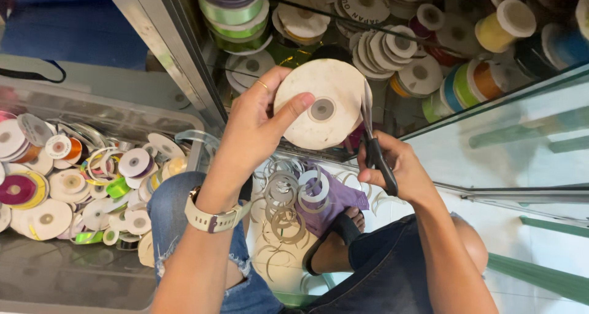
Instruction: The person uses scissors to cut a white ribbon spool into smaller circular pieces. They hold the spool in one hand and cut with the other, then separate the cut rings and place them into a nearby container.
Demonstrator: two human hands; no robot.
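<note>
- Left hand [257, 127]: closed around a large off-white ribbon spool [320, 105], thumb pressed flat on its face just beside the grey hub, fingers wrapped behind the rim. Spool held upright, face toward the camera, in front of the open glass cabinet [184, 56].
- One ring on a left finger; one pale wristwatch [211, 219] on the left wrist.
- Right hand [399, 166]: curled tight through the black handles of one pair of scissors [372, 136]. Blades point up along the spool's right edge; touching or just clear, cannot tell.
- Cabinet shelf: many spools, too crowded to count; green, yellow, orange, blue and white.
- Clear plastic bin [123, 114] at left: a heap of spools, beyond counting.
- Floor between the knees: loose cardboard rings [285, 200], roughly a dozen, overlapping; one purple cloth [340, 197] under some.
</note>
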